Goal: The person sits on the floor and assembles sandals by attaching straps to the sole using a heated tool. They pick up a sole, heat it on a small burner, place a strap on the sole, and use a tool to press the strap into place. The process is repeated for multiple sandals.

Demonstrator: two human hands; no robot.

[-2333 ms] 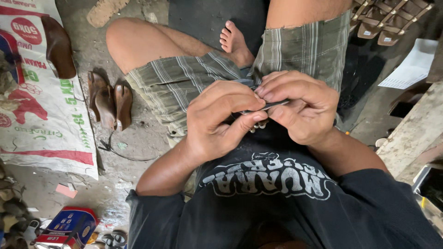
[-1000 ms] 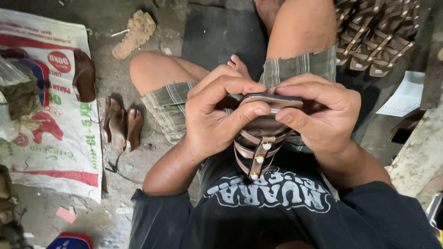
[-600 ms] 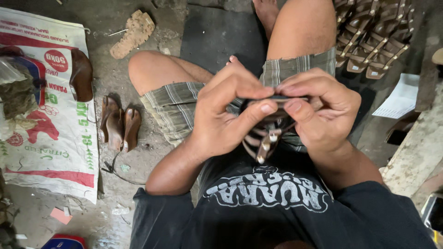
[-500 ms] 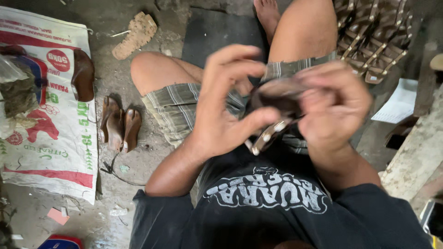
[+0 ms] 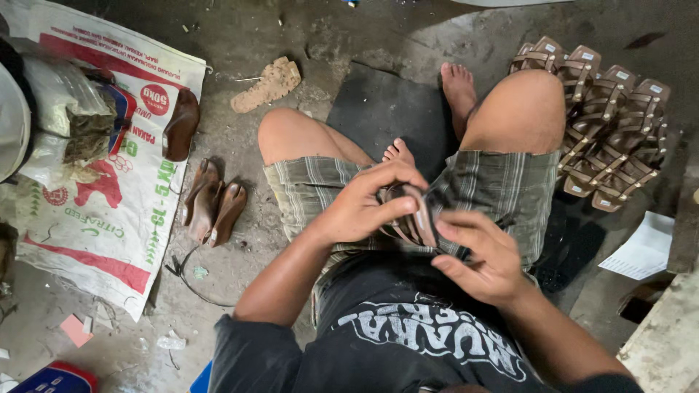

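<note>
Brown leather, strapped and half hidden, is what both hands are busy with: a sandal [image 5: 409,218] sits over the person's lap, just above the plaid shorts [image 5: 489,191]. The left hand [image 5: 364,204] has its fingers curled over the top of the sandal and its thumb underneath, so it is plainly gripping it. The right hand [image 5: 482,256] is just beside the sandal's nearer edge, fingers bent and loosely spread; its fingertips seem to touch the edge, but I cannot tell whether it really grips anything (the blur there does not help).

The person sits on the concrete floor [image 5: 240,44] with knees drawn up, one bare foot tucked in by the lap, the other resting on a dark mat [image 5: 378,109]. To the person's right stands a close row of finished strapped sandals [image 5: 611,131], leaning one on another, and nearer lies a white sheet of paper [image 5: 644,247]. To the left, a few brown sole pieces [image 5: 215,207] lie together on the floor, next to a printed white sack [image 5: 124,211] spread flat, on which rests another brown sole [image 5: 180,124]. Farther off, well apart from the hands, a pale cork-like sole [image 5: 268,84] lies alone.
</note>
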